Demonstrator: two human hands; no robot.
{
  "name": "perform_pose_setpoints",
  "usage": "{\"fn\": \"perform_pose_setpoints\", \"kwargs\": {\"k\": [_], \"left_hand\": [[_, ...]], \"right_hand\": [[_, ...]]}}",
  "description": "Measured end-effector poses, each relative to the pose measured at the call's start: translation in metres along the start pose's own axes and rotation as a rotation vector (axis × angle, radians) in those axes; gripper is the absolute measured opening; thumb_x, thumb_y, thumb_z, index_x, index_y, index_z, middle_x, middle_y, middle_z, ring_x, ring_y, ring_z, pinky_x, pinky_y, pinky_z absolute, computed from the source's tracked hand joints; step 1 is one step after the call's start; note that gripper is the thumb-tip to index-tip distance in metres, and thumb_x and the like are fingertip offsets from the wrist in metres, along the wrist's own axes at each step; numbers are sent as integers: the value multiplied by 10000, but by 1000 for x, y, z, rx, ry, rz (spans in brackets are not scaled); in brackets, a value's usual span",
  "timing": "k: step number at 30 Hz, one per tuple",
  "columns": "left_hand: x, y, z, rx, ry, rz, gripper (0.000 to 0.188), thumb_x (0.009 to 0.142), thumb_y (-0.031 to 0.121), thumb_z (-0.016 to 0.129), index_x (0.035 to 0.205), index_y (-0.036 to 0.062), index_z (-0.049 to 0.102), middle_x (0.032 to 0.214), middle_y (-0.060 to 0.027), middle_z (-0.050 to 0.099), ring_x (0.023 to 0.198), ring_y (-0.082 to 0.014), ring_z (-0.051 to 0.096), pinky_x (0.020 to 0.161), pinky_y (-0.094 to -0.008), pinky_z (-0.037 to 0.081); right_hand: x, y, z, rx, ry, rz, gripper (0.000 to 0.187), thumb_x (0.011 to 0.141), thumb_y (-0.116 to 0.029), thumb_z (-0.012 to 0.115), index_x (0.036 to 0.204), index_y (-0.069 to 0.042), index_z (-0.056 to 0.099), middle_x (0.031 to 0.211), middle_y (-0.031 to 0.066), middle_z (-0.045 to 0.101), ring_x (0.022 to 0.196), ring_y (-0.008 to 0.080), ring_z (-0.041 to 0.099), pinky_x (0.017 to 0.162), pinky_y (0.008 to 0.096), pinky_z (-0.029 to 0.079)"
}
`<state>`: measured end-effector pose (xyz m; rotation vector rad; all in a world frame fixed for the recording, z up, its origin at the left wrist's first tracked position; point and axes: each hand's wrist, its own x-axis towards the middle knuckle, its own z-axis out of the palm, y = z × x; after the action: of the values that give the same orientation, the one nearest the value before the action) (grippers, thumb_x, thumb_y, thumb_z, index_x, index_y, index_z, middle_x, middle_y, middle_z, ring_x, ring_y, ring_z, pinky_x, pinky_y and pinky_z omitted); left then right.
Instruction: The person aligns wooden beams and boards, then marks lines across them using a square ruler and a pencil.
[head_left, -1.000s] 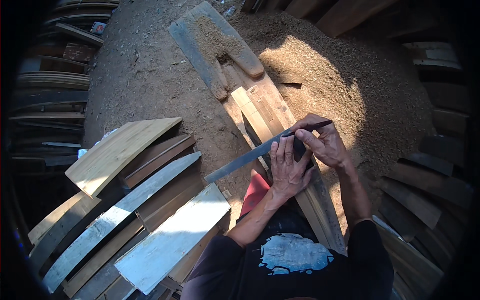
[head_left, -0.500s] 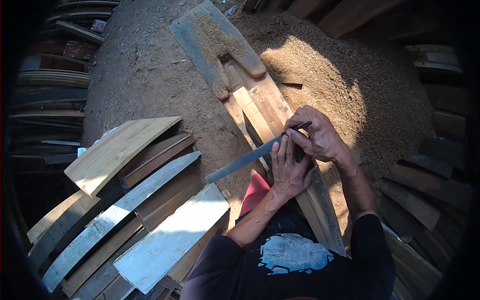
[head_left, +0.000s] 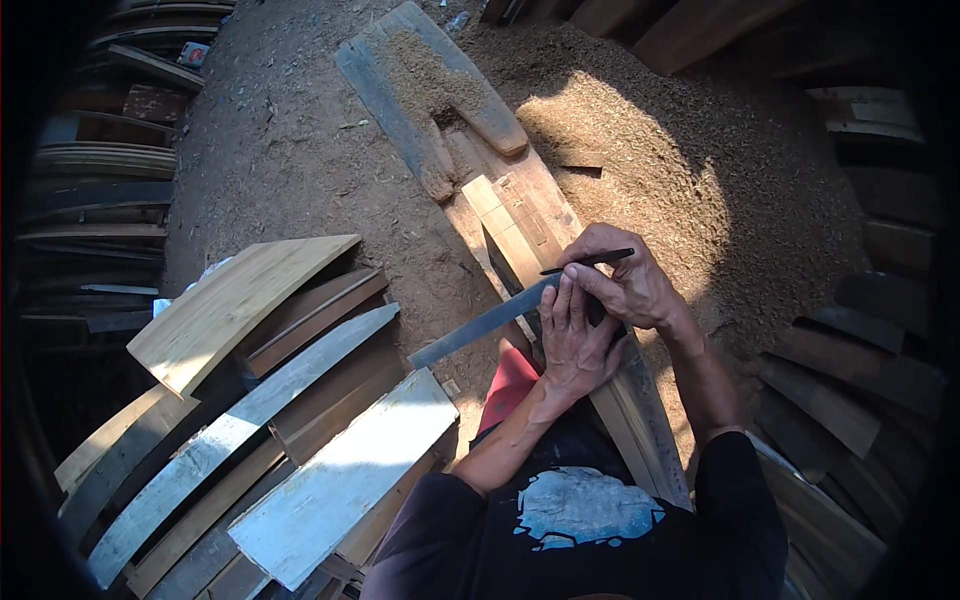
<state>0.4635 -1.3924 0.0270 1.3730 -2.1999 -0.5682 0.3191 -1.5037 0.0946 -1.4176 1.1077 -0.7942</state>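
My left hand (head_left: 577,342) presses a grey metal ruler (head_left: 472,331) crosswise on a pale wooden workpiece (head_left: 512,238), its fingers laid over the ruler's right end. Beyond the workpiece's edge the ruler sticks out to the left. Just right of that hand, my right hand (head_left: 632,283) pinches a black pen (head_left: 610,257), held nearly flat with its tip pointing left along the ruler's upper edge. Several crosswise lines and a cut recess show at the workpiece's far end. Beneath it runs a long wooden bench plank (head_left: 548,186).
A notched grey block (head_left: 385,95) covered with sawdust lies on the plank's far end. A heap of shavings (head_left: 640,150) spreads to its right. Stacked boards (head_left: 340,455) crowd the near left, a pale panel (head_left: 245,300) on top. More boards (head_left: 825,400) line the right.
My right hand has shifted slightly left and nearer. The pen lies flatter, and its tip now shows farther left at the ruler. My left hand and the ruler stay nearly in place.
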Motion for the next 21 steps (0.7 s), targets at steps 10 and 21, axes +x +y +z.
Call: {"fn": "perform_pose_setpoints", "kwargs": {"k": [10,21], "left_hand": [[-2,-1,1,40,-59,-32,830,857,502,747,1551,100,536,1689,-302,264,1580,-515,165,1304,-633,84],[2,1,-3,6,-24,-7,661,855,482,799,1423,167,681,1659,-340,301,1564,-511,216,1277,-640,142]], "right_hand": [[9,2,16,22,-99,4,170,974,-144,738,1073,-7,758,997,116,725,908,217,723,794,344,582],[4,-9,-11,-374,-32,-144,121,896,-113,773,992,-42,750,886,85,665,858,269,644,760,396,508]]}}
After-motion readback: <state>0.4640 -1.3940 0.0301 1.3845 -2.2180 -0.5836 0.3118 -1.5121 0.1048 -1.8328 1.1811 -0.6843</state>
